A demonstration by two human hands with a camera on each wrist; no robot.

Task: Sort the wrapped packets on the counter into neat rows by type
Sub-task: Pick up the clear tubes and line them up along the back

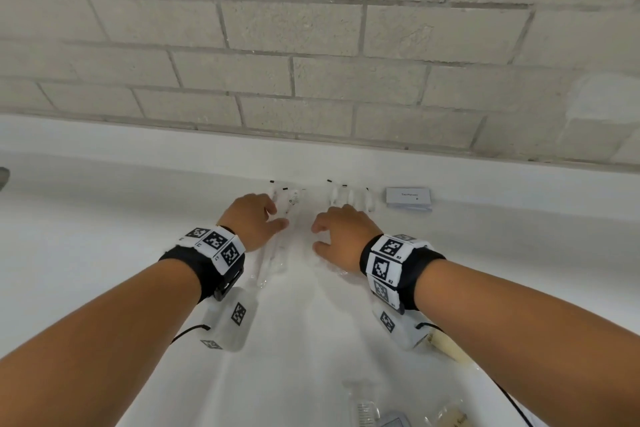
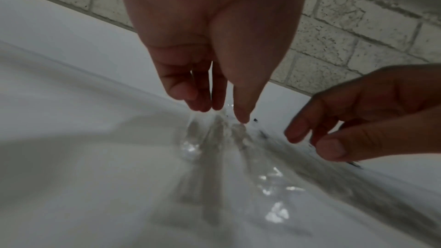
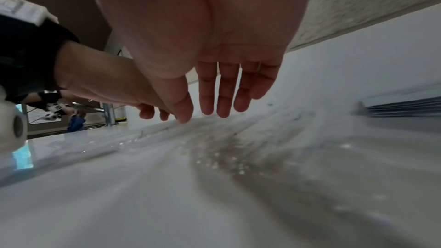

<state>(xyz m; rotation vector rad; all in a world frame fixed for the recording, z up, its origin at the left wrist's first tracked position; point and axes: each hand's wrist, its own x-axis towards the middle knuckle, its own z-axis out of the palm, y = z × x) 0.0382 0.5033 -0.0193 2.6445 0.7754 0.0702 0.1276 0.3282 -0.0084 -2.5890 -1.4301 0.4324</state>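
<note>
Clear wrapped packets lie in two groups near the back of the white counter (image 1: 104, 218). The left group (image 1: 289, 201) runs under my left hand (image 1: 277, 218); the right group (image 1: 349, 196) lies just beyond my right hand (image 1: 325, 236). In the left wrist view my left hand (image 2: 222, 108) points down with relaxed fingers, one fingertip (image 2: 242, 118) touching a clear packet (image 2: 238, 133). My right hand (image 3: 210, 112) is flat with straight fingers just above shiny wrappers (image 3: 214, 157). Neither hand grips anything. The packets are blurred and hard to tell apart.
A white box (image 1: 408, 198) stands at the back right against the counter's raised edge, under a brick wall (image 1: 311, 45). More wrapped items, one a syringe packet (image 1: 363, 406), lie at the near edge. Cables trail from both wrist cameras.
</note>
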